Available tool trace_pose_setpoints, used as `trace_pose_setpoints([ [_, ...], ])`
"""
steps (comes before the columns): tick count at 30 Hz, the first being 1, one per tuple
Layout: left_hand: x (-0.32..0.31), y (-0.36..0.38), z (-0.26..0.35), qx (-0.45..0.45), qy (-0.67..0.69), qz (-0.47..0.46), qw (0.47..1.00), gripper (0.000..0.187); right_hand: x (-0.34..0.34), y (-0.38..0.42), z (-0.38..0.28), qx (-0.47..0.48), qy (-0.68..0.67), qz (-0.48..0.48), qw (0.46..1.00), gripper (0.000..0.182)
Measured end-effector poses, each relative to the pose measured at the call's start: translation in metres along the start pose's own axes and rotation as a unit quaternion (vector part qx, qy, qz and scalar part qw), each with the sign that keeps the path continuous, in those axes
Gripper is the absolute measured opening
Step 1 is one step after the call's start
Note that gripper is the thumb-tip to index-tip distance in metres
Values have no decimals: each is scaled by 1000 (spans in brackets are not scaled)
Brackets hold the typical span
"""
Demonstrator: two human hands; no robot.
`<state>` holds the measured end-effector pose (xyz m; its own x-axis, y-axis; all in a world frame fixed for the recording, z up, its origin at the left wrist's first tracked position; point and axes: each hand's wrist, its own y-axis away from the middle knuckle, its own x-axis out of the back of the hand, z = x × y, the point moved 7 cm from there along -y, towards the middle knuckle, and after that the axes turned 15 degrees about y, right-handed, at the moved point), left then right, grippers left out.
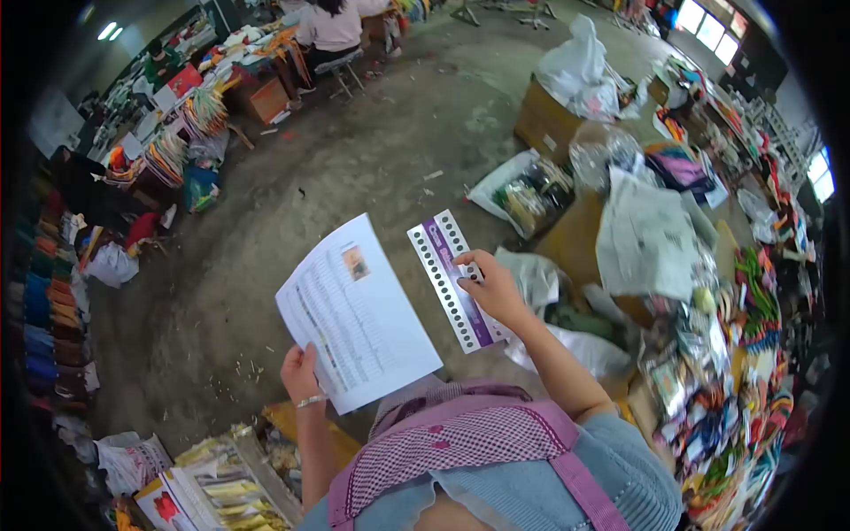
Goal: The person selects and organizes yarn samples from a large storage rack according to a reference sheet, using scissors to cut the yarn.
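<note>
My left hand [302, 372] grips the lower left edge of a white printed sheet [354, 327], which has a small picture near its top. To the right of the sheet, my right hand [485, 281] holds a long white and purple card [450, 288] with rows of dark holes along both sides. The thumb and fingers of that hand lie over the card's right part. Sheet and card are apart, both held in front of my body above the floor.
Cardboard boxes [546, 119], plastic bags and coloured thread bundles [757, 301] line the right side. A plastic-wrapped pack [522, 193] lies on the floor. A person [329, 31] sits at a cluttered table at the top. Yellow packets [235, 478] are at the lower left.
</note>
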<state>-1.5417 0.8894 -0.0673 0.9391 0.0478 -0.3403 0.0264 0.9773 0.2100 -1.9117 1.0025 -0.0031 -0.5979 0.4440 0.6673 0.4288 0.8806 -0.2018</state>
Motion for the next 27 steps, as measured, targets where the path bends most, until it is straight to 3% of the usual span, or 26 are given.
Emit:
trace_pose_setpoints([
  [2, -7, -37, -9, -17, 63, 50, 997, 14, -7, -52, 12, 43, 15, 14, 999, 29],
  [5, -36, -122, -27, 10, 42, -20, 999, 15, -14, -120, 66, 21, 10, 39, 999, 30],
  [6, -67, -148, -29, 15, 87, -32, 996, 15, -20, -141, 104, 51, 78, 84, 992, 27],
  [8, -139, -208, -25, 19, 86, -58, 994, 16, -29, -166, 182, -15, 210, 86, 974, 21],
  [12, -262, -294, -30, 74, 55, -150, 984, 17, -34, -127, 296, -245, 238, -31, 939, 16],
  [13, -296, -312, -30, 77, 47, -170, 981, 17, -43, -99, 337, -274, 230, -39, 933, 22],
  [14, -328, -332, -36, 79, 44, -190, 977, 16, -62, -65, 389, -230, 294, -45, 927, 30],
  [15, -358, -355, -44, 81, 44, -210, 973, 16, -50, -42, 389, -355, 199, -50, 912, 31],
  [17, -412, -399, -58, 84, 10, -246, 966, 17, -52, 9, 407, -448, 160, -43, 878, 28],
  [19, -474, -421, -61, 103, 20, -267, 958, 17, -52, 28, 395, -606, 122, -137, 774, 27],
  [23, -577, -471, -65, 98, 63, -262, 958, 20, -23, -76, 505, -553, 127, -115, 815, 27],
  [27, -644, -524, -71, 86, 21, -293, 952, 19, -52, -182, 572, -487, 109, -60, 864, 27],
])
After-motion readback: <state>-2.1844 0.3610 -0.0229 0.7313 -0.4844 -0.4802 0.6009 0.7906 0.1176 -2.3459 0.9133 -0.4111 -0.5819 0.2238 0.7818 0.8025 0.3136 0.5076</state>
